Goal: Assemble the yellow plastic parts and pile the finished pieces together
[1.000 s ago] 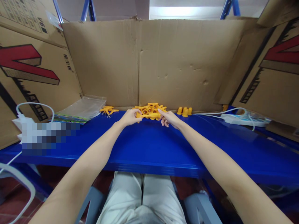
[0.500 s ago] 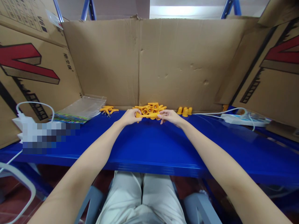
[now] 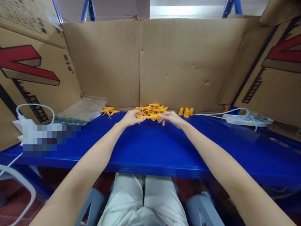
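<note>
My left hand is closed round a yellow plastic piece with a narrow part pointing right. Facing it, my right hand pinches the right end of a long yellow plastic piece. The two pieces lie in line, and whether they are joined I cannot tell. Just behind is a pile of yellow cup-shaped parts with open ends facing me and bar-like handles among them. My fingers hide some of it.
Yellow handles with metal hooks lie left on the blue table. Several yellow cups stand right of the pile. Clear plastic bags and a white power strip lie farther out. Cardboard walls enclose the back and sides.
My right hand has shifted slightly, its fingers curling at the yellow piece's end. The thin section between the two pieces shows less distinctly. My left hand stays nearly still.
</note>
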A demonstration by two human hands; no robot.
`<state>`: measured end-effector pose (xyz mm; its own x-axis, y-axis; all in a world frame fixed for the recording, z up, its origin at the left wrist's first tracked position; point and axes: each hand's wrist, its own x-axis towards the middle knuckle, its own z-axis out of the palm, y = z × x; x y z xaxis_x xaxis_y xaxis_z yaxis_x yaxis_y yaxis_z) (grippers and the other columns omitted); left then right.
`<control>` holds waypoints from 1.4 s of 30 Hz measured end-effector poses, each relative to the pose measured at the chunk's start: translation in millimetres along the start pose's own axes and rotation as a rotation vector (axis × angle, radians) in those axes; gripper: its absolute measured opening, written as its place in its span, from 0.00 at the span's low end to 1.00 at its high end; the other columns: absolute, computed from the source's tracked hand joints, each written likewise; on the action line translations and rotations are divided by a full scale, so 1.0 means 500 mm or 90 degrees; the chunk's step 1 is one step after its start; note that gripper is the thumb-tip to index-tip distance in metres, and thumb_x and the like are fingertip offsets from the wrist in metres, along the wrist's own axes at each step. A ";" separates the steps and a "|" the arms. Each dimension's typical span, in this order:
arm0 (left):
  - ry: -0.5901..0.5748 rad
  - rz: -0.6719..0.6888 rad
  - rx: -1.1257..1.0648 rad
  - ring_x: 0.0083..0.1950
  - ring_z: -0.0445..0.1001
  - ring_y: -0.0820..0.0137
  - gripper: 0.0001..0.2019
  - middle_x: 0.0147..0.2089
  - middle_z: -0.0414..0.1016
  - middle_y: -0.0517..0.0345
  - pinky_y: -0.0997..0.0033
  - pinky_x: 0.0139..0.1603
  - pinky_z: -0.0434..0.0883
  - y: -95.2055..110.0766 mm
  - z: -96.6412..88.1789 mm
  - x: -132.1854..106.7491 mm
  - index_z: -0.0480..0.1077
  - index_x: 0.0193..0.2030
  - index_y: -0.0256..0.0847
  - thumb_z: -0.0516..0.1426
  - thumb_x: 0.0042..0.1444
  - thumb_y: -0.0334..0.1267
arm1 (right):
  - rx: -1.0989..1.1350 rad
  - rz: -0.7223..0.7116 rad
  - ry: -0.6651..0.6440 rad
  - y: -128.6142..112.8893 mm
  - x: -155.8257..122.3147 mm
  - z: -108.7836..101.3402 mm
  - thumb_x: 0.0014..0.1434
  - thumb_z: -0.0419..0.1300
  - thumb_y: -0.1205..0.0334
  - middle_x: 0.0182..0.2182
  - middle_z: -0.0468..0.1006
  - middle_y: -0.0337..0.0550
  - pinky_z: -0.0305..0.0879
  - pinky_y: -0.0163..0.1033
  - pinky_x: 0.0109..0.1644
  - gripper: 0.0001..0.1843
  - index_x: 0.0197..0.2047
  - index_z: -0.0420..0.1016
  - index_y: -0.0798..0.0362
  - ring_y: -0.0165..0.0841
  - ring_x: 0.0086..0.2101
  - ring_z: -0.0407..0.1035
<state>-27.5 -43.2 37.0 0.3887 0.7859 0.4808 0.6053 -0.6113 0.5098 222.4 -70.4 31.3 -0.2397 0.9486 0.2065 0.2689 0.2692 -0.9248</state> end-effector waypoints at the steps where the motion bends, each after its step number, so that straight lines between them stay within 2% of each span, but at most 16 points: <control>1: 0.002 0.001 0.001 0.20 0.54 0.78 0.13 0.16 0.57 0.71 0.74 0.26 0.51 0.001 0.000 0.000 0.70 0.31 0.39 0.62 0.44 0.46 | 0.005 0.003 0.000 0.000 0.001 0.000 0.51 0.66 0.43 0.27 0.81 0.47 0.67 0.37 0.34 0.22 0.25 0.74 0.56 0.26 0.20 0.68; 8: 0.010 -0.005 0.016 0.20 0.55 0.77 0.13 0.16 0.58 0.70 0.74 0.26 0.51 0.002 -0.001 0.001 0.69 0.31 0.39 0.63 0.44 0.46 | 0.008 0.013 -0.003 0.002 0.004 0.001 0.53 0.63 0.42 0.27 0.80 0.48 0.64 0.35 0.29 0.24 0.23 0.72 0.55 0.26 0.20 0.67; 13: -0.001 -0.011 0.021 0.20 0.55 0.78 0.13 0.16 0.57 0.71 0.74 0.25 0.50 -0.001 -0.003 0.002 0.69 0.30 0.39 0.63 0.44 0.45 | -0.087 -0.016 -0.017 0.009 0.007 0.004 0.55 0.61 0.41 0.31 0.80 0.48 0.66 0.37 0.32 0.22 0.32 0.74 0.55 0.29 0.23 0.70; 16: -0.010 -0.022 0.009 0.19 0.54 0.78 0.13 0.16 0.58 0.70 0.74 0.24 0.51 -0.001 -0.005 0.002 0.69 0.30 0.39 0.63 0.44 0.46 | -0.207 -0.156 0.066 0.009 0.010 0.011 0.54 0.64 0.48 0.40 0.79 0.50 0.69 0.42 0.42 0.20 0.43 0.75 0.54 0.35 0.33 0.74; 19: -0.010 -0.033 -0.015 0.18 0.53 0.79 0.14 0.16 0.57 0.70 0.74 0.23 0.51 0.001 -0.005 0.001 0.68 0.30 0.39 0.63 0.44 0.47 | -0.392 -0.329 0.087 0.003 0.008 0.014 0.52 0.67 0.57 0.48 0.77 0.50 0.63 0.47 0.54 0.20 0.48 0.74 0.51 0.42 0.48 0.71; 22: -0.008 -0.035 -0.040 0.18 0.54 0.79 0.15 0.15 0.56 0.71 0.75 0.23 0.51 0.000 -0.002 0.002 0.68 0.30 0.39 0.64 0.43 0.48 | -0.559 -0.397 0.070 -0.004 0.004 0.013 0.55 0.64 0.60 0.46 0.78 0.51 0.60 0.49 0.54 0.15 0.47 0.74 0.51 0.45 0.50 0.69; 25: -0.009 -0.027 -0.046 0.19 0.55 0.78 0.16 0.16 0.58 0.70 0.75 0.23 0.51 -0.004 0.001 0.003 0.68 0.30 0.39 0.64 0.43 0.49 | -0.637 -0.426 0.071 -0.005 0.004 0.011 0.58 0.61 0.61 0.43 0.79 0.52 0.60 0.47 0.50 0.13 0.46 0.74 0.53 0.44 0.47 0.71; 35: -0.001 -0.003 -0.032 0.19 0.55 0.78 0.15 0.16 0.60 0.69 0.75 0.23 0.50 -0.006 0.005 0.005 0.69 0.28 0.39 0.63 0.43 0.49 | -0.621 -0.426 0.049 -0.007 0.007 0.009 0.57 0.62 0.62 0.41 0.80 0.51 0.63 0.43 0.46 0.11 0.43 0.77 0.55 0.41 0.41 0.73; 42: 0.017 0.048 0.006 0.20 0.56 0.78 0.13 0.16 0.60 0.70 0.75 0.24 0.53 0.010 0.000 0.003 0.69 0.31 0.39 0.62 0.45 0.46 | -0.559 -0.354 0.057 -0.018 0.004 0.001 0.53 0.64 0.61 0.40 0.81 0.48 0.65 0.43 0.45 0.13 0.43 0.80 0.53 0.41 0.41 0.74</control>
<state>-23.7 -45.2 40.3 0.4146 0.7353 0.5361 0.5816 -0.6672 0.4653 218.9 -71.0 39.7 -0.4769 0.6527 0.5887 0.7343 0.6640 -0.1414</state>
